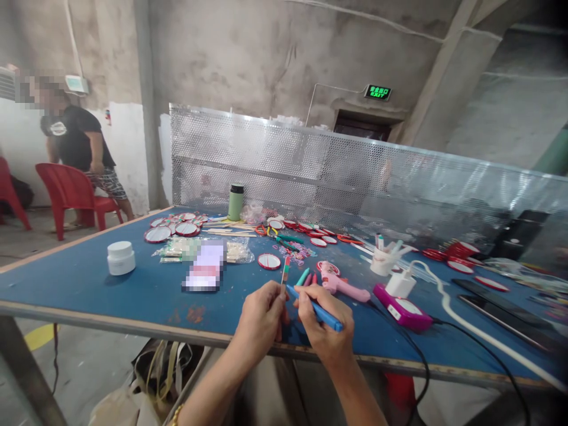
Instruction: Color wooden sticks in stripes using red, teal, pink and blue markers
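Note:
My left hand point(261, 316) is closed in a pinch on a thin wooden stick point(285, 269) coloured red and green, held upright over the near edge of the blue table point(89, 284). My right hand point(326, 325) is closed around a blue marker pen point(316, 307), its tip pointing left toward the stick. Both hands are close together, almost touching. Just beyond them lie a few more markers point(306, 277), teal and pink, flat on the table.
A pink glue gun point(341, 284), a magenta device with a white charger point(402, 302), a white cable, a white jar point(120, 258), a green bottle point(235, 202), round red-rimmed mirrors point(186, 228) and stick packets crowd the table. A perforated metal screen stands behind. A person stands by red chairs point(71, 192) at left.

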The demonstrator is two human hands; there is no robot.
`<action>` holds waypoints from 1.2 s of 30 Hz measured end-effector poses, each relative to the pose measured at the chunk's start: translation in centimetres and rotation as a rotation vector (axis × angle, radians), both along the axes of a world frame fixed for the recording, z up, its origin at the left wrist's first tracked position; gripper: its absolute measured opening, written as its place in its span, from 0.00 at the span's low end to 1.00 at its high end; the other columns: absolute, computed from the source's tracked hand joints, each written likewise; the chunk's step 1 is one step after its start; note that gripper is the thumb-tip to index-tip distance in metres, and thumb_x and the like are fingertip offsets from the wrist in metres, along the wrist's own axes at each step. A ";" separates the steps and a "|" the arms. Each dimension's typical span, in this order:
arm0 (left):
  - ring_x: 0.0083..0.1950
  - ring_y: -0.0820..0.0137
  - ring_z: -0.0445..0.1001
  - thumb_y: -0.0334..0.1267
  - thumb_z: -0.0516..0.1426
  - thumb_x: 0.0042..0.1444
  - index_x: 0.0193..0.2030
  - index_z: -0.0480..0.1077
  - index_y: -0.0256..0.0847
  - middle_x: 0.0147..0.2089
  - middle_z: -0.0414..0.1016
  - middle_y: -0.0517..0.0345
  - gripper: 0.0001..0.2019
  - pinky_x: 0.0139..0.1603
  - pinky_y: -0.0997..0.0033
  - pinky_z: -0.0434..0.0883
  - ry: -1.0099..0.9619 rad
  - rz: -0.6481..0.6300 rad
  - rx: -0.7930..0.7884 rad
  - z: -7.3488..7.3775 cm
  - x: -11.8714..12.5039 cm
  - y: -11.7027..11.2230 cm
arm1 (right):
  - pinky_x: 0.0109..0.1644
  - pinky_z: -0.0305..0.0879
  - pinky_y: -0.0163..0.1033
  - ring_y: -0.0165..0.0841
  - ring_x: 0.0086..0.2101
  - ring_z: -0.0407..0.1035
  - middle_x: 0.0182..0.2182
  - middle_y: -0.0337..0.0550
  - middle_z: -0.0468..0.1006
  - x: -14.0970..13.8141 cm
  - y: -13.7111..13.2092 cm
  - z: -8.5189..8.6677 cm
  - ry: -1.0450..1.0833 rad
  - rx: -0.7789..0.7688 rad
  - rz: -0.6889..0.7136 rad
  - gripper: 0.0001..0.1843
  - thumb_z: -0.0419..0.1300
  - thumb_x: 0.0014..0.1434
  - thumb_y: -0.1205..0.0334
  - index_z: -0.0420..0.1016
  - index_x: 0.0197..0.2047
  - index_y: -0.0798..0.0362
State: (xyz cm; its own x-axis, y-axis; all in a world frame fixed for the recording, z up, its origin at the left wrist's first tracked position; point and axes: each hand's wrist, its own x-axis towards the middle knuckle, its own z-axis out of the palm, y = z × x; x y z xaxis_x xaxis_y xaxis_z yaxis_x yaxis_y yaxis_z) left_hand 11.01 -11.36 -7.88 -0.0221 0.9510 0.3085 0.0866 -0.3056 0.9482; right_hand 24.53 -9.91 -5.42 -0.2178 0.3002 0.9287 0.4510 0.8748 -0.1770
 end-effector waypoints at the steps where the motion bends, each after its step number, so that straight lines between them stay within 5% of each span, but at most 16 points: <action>1: 0.14 0.77 0.63 0.42 0.50 0.61 0.33 0.65 0.41 0.21 0.69 0.64 0.09 0.15 0.80 0.56 0.003 -0.001 0.002 0.0 0.0 0.0 | 0.33 0.72 0.32 0.29 0.25 0.76 0.25 0.38 0.80 0.0 0.0 0.0 -0.002 -0.001 0.000 0.09 0.55 0.64 0.69 0.75 0.34 0.52; 36: 0.15 0.77 0.64 0.41 0.49 0.63 0.33 0.66 0.41 0.22 0.70 0.64 0.10 0.18 0.79 0.58 0.047 0.027 0.031 0.0 0.0 0.0 | 0.33 0.70 0.32 0.28 0.25 0.75 0.26 0.37 0.80 0.0 0.0 -0.2 -0.008 0.022 -0.016 0.09 0.55 0.64 0.70 0.74 0.35 0.52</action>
State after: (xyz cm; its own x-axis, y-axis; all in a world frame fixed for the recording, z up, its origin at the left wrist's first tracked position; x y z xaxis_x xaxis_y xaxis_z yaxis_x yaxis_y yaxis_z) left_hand 10.97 -11.39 -7.91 -0.0329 0.9401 0.3393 0.1392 -0.3319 0.9330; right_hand 24.52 -9.87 -5.62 -0.2208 0.2830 0.9333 0.4665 0.8710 -0.1538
